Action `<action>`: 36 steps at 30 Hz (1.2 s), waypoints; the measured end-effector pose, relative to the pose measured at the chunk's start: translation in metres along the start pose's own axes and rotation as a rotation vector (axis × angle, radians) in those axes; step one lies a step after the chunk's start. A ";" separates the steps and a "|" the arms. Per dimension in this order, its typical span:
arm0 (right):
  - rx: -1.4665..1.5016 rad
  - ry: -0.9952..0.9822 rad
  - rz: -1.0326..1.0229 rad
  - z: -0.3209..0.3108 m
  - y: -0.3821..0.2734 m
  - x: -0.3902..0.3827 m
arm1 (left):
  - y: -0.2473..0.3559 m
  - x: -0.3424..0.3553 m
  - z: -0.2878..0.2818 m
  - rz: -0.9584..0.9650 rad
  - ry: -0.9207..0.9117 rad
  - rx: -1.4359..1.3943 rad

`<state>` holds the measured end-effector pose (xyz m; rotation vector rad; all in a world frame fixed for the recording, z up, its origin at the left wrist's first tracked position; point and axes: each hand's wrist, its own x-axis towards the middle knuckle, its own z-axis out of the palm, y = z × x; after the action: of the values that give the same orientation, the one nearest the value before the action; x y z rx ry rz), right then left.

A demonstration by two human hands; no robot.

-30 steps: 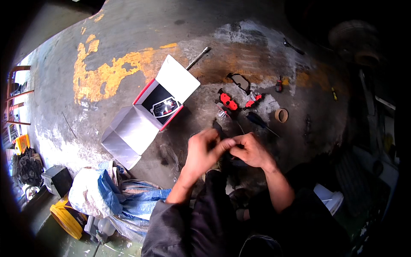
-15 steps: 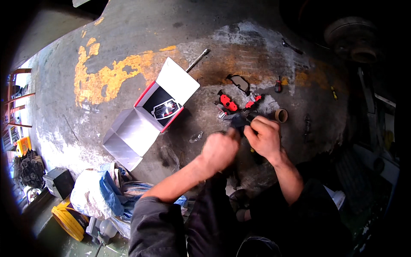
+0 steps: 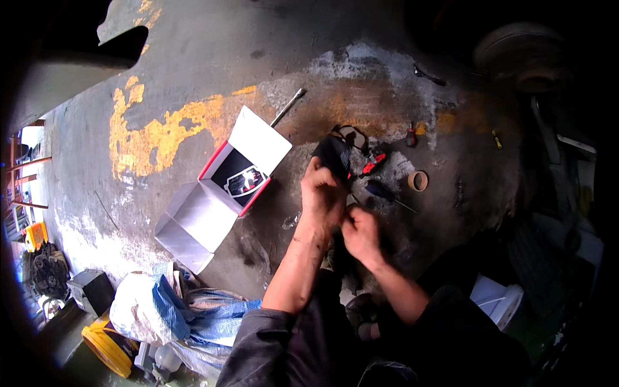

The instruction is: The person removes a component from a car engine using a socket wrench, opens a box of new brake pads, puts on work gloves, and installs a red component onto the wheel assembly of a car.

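My left hand (image 3: 324,193) is closed on a black piece (image 3: 332,155) with fine pale ribbing, possibly a glove; blur hides its exact kind. Just below it, my right hand (image 3: 362,235) has its fingers pinched together close to the left hand, and whatever they grip is hidden. Beyond the black piece lies a brake pad (image 3: 353,137) with a grey-brown face. A red part (image 3: 374,164), like another brake pad, rests to its lower right. Beside my hands on the floor is a screwdriver (image 3: 380,189) with a dark blue handle.
An open red-and-white cardboard box (image 3: 205,200) is at left, with a metal bar (image 3: 288,107) behind it. A tape roll (image 3: 418,180), a red-handled screwdriver (image 3: 411,135) and a small yellow tool (image 3: 496,140) lie to the right. A blue-white sack (image 3: 145,303) and yellow bucket (image 3: 106,348) are near left.
My left hand has moved farther away with the black piece, over the red pad. My right hand has come nearer and to the left, uncovering the blue screwdriver.
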<state>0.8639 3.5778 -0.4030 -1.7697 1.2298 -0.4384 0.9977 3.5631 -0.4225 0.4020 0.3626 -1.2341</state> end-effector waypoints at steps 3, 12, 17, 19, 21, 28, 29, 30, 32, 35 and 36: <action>0.339 0.008 0.194 -0.010 -0.016 0.008 | 0.002 0.006 -0.019 0.342 0.072 0.713; -0.099 0.026 -0.372 -0.019 -0.040 0.027 | 0.008 0.023 -0.009 0.128 0.122 0.548; -0.203 -0.141 -0.146 0.020 0.025 0.012 | -0.002 0.018 0.003 0.050 0.131 0.272; -0.017 -0.306 0.035 0.020 0.014 -0.006 | -0.001 0.017 0.005 0.019 0.171 0.285; 0.050 -0.391 -0.037 0.012 -0.010 -0.016 | 0.018 0.026 -0.026 0.515 -0.076 1.414; 0.153 -0.248 -0.043 -0.015 -0.036 0.025 | 0.026 0.034 0.003 0.722 0.029 1.730; 0.214 -0.233 -0.029 -0.016 -0.033 0.034 | 0.028 0.032 0.004 0.785 -0.071 1.776; 0.212 -0.209 -0.037 -0.019 -0.034 0.042 | 0.026 0.033 0.003 0.742 -0.164 1.801; 0.241 -0.281 0.035 -0.021 -0.031 0.046 | 0.023 0.033 0.001 0.647 -0.346 1.837; 0.071 -0.276 -0.174 -0.015 -0.025 0.045 | 0.012 0.030 -0.008 0.231 -0.402 1.016; 0.054 -0.270 -0.194 -0.016 -0.025 0.044 | 0.015 0.029 -0.006 0.402 -0.456 1.429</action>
<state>0.8860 3.5339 -0.3831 -1.8401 0.8552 -0.3261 1.0200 3.5457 -0.4405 1.2870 -1.0377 -0.9654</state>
